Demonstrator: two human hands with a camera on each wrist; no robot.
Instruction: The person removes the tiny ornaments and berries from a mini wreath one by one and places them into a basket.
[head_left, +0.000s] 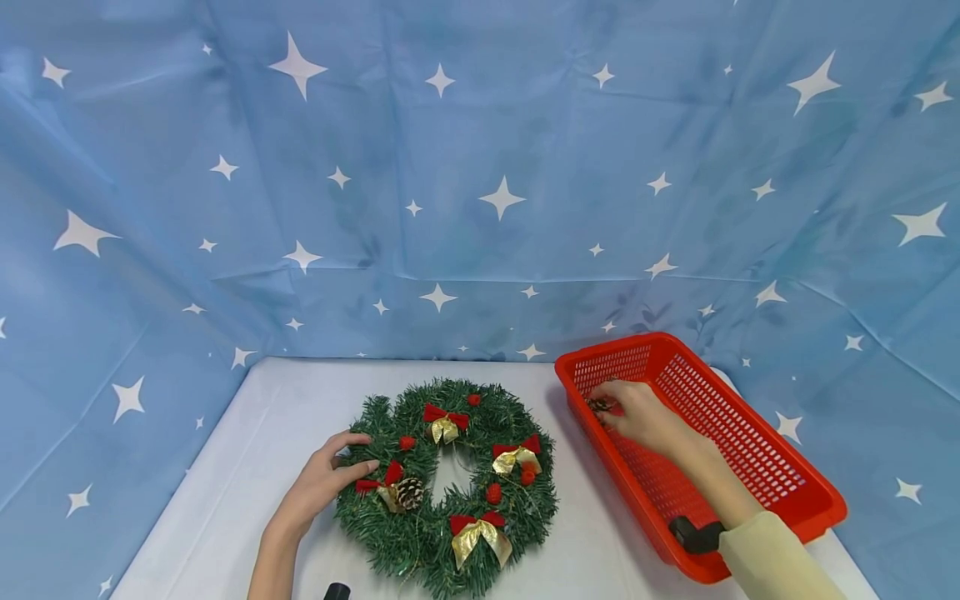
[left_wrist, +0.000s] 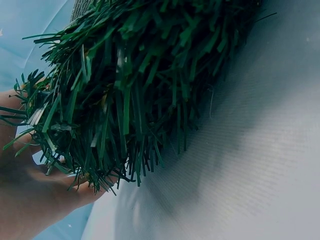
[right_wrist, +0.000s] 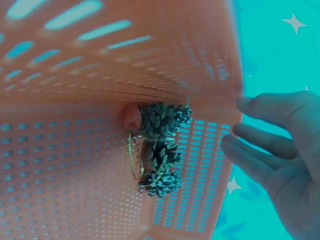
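Observation:
A green artificial wreath (head_left: 521, 400) lies on the white table, decorated with red-and-gold bows, red berries and a pine cone (head_left: 410, 493). Against its left side rests my left hand (head_left: 322, 487), thumb and fingers spread over the greenery. In the left wrist view, greenery (left_wrist: 135, 100) hides much of that hand (left_wrist: 35, 190). My right hand (head_left: 641, 412) reaches into the far left end of a red basket (head_left: 813, 500). Near its fingers are dark pine cones (right_wrist: 162, 120), grouped in the basket with a red berry (right_wrist: 131, 117). The right wrist view shows the fingers (right_wrist: 250, 155) apart, holding nothing.
A loop of gold cord (right_wrist: 132, 155) hangs by the pine cones. The white tablecloth (head_left: 288, 392) meets a blue star-patterned backdrop (head_left: 465, 225) at the back. A black object (head_left: 337, 591) sits at the front edge.

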